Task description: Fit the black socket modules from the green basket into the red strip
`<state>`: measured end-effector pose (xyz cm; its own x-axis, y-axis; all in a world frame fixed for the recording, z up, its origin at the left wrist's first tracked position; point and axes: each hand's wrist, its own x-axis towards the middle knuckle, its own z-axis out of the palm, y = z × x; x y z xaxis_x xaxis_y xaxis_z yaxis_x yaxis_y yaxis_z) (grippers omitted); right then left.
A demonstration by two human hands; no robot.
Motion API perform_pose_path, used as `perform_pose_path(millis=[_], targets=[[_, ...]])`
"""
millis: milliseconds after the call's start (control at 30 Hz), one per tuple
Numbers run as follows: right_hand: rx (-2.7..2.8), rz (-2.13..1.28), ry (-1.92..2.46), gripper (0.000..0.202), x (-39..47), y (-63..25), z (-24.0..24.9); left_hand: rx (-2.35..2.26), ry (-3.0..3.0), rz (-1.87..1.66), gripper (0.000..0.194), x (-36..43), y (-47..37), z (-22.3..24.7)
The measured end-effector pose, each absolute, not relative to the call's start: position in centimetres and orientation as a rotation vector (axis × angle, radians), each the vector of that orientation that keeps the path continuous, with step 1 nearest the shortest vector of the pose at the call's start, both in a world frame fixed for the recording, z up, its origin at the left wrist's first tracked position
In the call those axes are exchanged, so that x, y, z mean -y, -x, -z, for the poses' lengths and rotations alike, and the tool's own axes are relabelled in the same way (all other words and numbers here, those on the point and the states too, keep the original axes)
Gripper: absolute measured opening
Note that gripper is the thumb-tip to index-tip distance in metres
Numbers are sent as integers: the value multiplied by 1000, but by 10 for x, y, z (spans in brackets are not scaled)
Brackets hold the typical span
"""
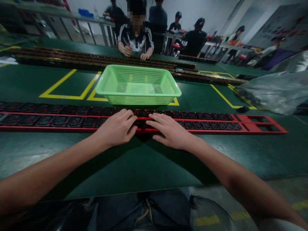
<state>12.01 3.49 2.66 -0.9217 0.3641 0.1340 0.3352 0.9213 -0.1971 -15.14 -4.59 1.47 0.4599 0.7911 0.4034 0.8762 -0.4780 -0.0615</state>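
Note:
Two long red rails (250,131) lie side by side across the table, with rows of black power sockets (61,121) set in them. At the middle of the rails, my left hand (118,126) rests on the sockets, its fingers bent and the thumb apart from them. My right hand (169,131) lies on the rails just to the right, fingers spread and fingertips touching the sockets. Between the two hands a short stretch of black sockets shows. Neither hand visibly holds a loose part. Some sockets are hidden under the hands.
A light green plastic basket (144,99) stands just behind the rails. Farther back lie long dark strips (96,59), with a person (136,38) seated behind them. A clear plastic bag (271,91) is at the right. Yellow tape (62,96) marks the green table (134,170).

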Motion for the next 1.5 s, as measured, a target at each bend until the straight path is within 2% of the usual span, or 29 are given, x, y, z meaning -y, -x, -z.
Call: perform_pose_path(millis=[900, 1067, 1500], targets=[[2912, -251, 539, 59, -36, -120, -26, 1451, 2373, 353, 32, 48, 146, -22], [2929, -234, 542, 61, -36, -120, -26, 1504, 2340, 297, 27, 48, 145, -22], [2906, -249, 531, 61, -35, -121, -25, 1565, 2386, 357, 26, 45, 147, -20]])
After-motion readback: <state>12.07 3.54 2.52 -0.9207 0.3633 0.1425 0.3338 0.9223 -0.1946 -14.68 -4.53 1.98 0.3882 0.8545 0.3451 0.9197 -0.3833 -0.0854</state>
